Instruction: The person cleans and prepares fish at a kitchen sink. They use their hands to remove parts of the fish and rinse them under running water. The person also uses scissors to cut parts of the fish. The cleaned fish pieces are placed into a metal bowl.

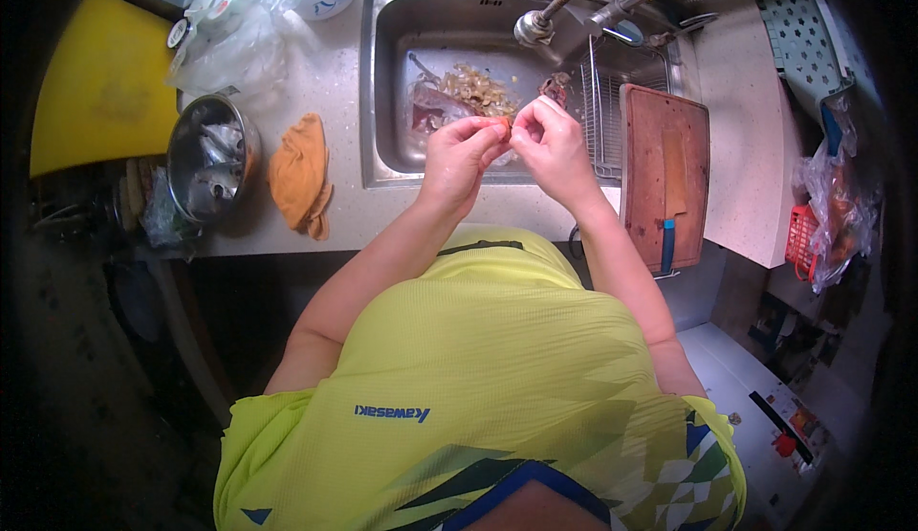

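Observation:
Over the near edge of a stainless steel sink [367,100], my left hand [462,151] and my right hand [549,145] meet, fingertips nearly touching. Between them is a small reddish-orange piece [508,126], pinched by the left fingers; what it is cannot be made out. The right fingertips are bent in against it, and whether they grip it is unclear. Beyond the hands, a heap of pale yellowish scraps [477,90] lies on the sink floor beside a clear plastic bag [437,106] with reddish contents. A dark reddish scrap [556,87] lies further right.
A steel bowl [252,151] with several fish pieces stands left, beside an orange cloth [297,172]. A knife [673,172] rests on a wooden cutting board [642,194] at the right, by a wire rack [589,111]. The faucet [534,27] reaches over the sink.

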`<state>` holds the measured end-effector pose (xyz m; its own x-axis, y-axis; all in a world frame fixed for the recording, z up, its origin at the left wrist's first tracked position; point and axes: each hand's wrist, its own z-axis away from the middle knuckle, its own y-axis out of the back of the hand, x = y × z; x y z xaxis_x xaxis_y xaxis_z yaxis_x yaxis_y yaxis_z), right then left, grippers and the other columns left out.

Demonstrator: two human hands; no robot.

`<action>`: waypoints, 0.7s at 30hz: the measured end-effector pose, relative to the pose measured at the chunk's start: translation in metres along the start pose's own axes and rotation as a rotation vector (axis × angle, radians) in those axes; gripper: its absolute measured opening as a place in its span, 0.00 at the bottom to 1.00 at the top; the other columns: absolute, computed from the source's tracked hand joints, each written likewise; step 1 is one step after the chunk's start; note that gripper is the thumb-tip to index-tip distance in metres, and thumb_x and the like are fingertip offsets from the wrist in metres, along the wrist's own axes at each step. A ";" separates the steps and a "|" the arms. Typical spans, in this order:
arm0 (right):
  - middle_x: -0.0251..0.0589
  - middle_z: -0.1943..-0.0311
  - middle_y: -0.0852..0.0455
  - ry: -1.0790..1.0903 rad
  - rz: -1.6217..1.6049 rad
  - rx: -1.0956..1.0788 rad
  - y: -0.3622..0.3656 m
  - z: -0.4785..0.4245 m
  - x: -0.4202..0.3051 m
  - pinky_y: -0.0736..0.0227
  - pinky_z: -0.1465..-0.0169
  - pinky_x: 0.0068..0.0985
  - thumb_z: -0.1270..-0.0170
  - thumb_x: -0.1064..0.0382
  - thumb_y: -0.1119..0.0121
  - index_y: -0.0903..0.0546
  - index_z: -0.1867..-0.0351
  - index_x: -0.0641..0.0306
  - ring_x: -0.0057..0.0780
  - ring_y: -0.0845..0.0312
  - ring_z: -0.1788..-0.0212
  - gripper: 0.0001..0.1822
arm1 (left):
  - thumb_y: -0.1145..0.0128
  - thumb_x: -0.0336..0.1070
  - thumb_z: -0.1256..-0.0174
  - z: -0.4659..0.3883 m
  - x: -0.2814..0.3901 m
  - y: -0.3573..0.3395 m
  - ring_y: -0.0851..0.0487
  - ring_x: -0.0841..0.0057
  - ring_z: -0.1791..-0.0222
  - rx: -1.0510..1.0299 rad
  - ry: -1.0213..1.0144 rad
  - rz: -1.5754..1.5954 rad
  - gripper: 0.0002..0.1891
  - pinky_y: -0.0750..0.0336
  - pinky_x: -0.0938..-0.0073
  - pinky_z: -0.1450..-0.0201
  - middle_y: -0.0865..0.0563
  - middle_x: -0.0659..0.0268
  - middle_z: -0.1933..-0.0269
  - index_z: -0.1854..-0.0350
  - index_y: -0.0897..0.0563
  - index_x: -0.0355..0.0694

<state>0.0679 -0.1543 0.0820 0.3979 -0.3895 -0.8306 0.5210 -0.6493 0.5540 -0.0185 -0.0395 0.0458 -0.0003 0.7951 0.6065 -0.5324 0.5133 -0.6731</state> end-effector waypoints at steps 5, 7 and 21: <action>0.30 0.74 0.21 -0.400 -0.660 -0.100 -0.001 -0.002 0.014 0.32 0.66 0.19 0.39 0.69 0.43 0.21 0.71 0.67 0.17 0.29 0.72 0.04 | 0.44 0.25 0.35 -0.003 0.001 0.004 0.16 0.73 0.60 -0.040 0.081 0.099 0.05 0.19 0.73 0.51 0.15 0.58 0.61 0.63 0.18 0.29; 0.28 0.73 0.21 -0.429 -0.798 -0.106 0.000 -0.002 0.015 0.32 0.66 0.17 0.38 0.68 0.42 0.21 0.72 0.66 0.15 0.29 0.71 0.05 | 0.44 0.25 0.35 -0.003 0.001 0.005 0.16 0.73 0.60 -0.042 0.097 0.111 0.04 0.19 0.73 0.50 0.15 0.59 0.61 0.63 0.18 0.30; 0.35 0.72 0.20 -0.115 -0.049 0.029 -0.002 0.001 -0.002 0.29 0.64 0.18 0.46 0.70 0.36 0.19 0.71 0.69 0.19 0.24 0.70 0.05 | 0.39 0.23 0.40 -0.002 -0.003 0.005 0.17 0.77 0.60 0.029 -0.080 -0.157 0.07 0.22 0.80 0.54 0.15 0.61 0.60 0.60 0.16 0.30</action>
<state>0.0655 -0.1528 0.0829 0.2825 -0.4276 -0.8587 0.5153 -0.6874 0.5118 -0.0195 -0.0387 0.0394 0.0180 0.6774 0.7354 -0.5556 0.6183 -0.5559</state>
